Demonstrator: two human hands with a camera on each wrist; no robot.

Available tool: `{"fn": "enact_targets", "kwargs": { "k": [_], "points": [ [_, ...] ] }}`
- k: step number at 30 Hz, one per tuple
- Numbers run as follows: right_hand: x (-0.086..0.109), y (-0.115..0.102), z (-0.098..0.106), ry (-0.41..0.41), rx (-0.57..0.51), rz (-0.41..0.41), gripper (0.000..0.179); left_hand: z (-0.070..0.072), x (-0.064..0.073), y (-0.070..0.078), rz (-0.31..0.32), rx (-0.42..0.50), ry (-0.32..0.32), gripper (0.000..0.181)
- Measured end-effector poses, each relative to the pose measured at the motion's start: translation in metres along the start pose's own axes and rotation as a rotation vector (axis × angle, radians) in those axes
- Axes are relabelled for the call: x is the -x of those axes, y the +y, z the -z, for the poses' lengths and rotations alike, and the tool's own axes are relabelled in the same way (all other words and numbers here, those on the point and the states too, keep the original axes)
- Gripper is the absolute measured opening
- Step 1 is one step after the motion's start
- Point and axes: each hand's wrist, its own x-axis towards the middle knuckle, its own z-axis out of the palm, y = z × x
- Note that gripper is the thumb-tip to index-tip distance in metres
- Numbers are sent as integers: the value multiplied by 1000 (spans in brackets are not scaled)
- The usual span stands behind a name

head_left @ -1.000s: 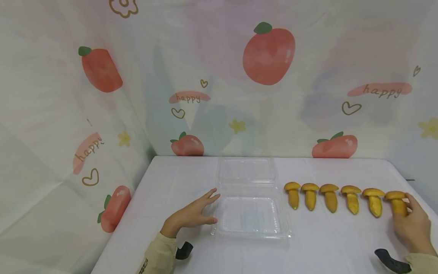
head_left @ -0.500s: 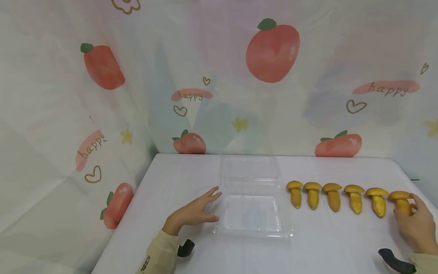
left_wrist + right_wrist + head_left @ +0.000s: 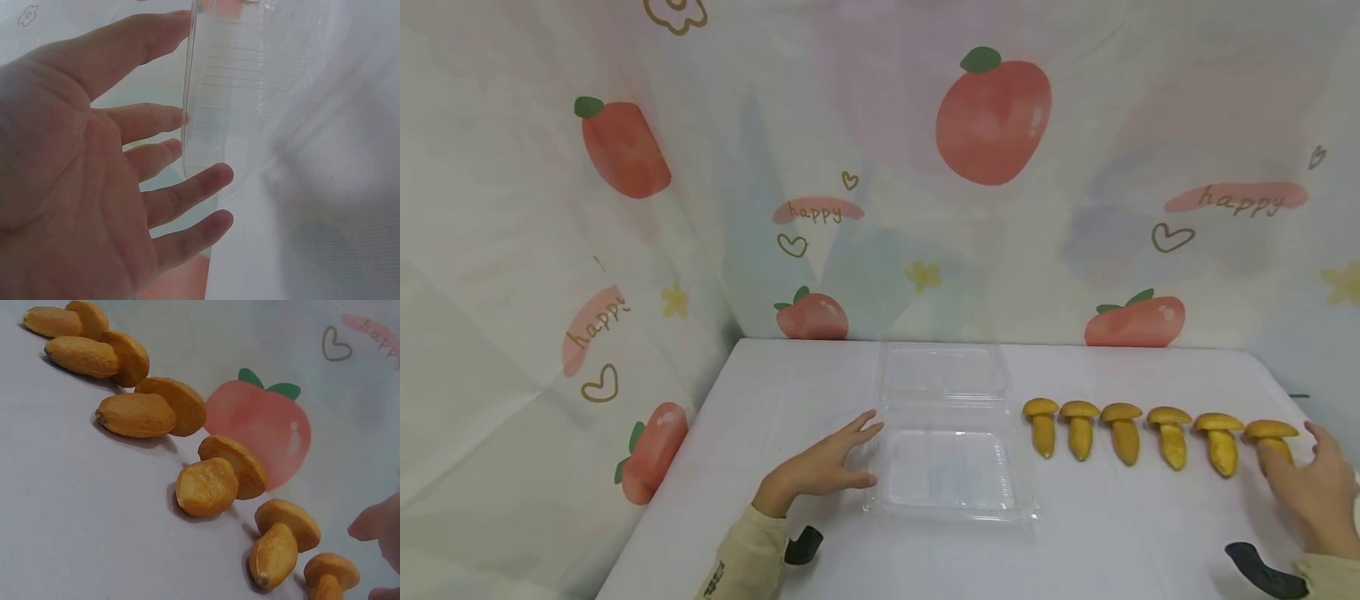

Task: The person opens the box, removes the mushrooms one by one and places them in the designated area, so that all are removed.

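Observation:
Several yellow mushrooms lie in a row on the white table, caps pointing to the back. My right hand [image 3: 1311,496] is beside the rightmost mushroom [image 3: 1271,429], thumb and index finger parted. Its thumb overlaps that mushroom's stem in the head view; the right wrist view shows fingertips [image 3: 365,528] to the right of the mushroom [image 3: 331,573], with a gap at the cap. My left hand [image 3: 820,467] has its fingers spread at the left edge of a clear plastic box [image 3: 951,514], whose lid lies folded back. Thumb and fingertips meet the box's rim [image 3: 186,100] in the left wrist view.
The box's hinged lid [image 3: 942,371] reaches toward the table's back edge. Behind the table [image 3: 925,567] hangs a fabric backdrop [image 3: 865,108] printed with fruit; it also runs along the left side. Black straps [image 3: 803,546] stick out near both wrists.
My right hand has loosened from the rightmost mushroom: the index finger has moved off to the right. That mushroom stays at the row's end. My left hand keeps its place at the box.

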Motion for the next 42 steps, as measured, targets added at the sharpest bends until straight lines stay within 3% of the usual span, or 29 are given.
{"fn": "enact_targets", "kwargs": {
  "k": [11,17,26,42],
  "points": [
    [16,-32,8,72,-97,21,74,-1,-2,-3,2,-14,8,80],
    [23,-46,8,118,-130,93,69,0,-3,-3,-19,-12,11,80],
    [35,-67,1,50,-91,192,64,1,-4,-4,-7,-2,23,81],
    [47,-76,-10,-16,-27,295,65,-3,-3,-4,-3,20,11,81]
  ]
}}
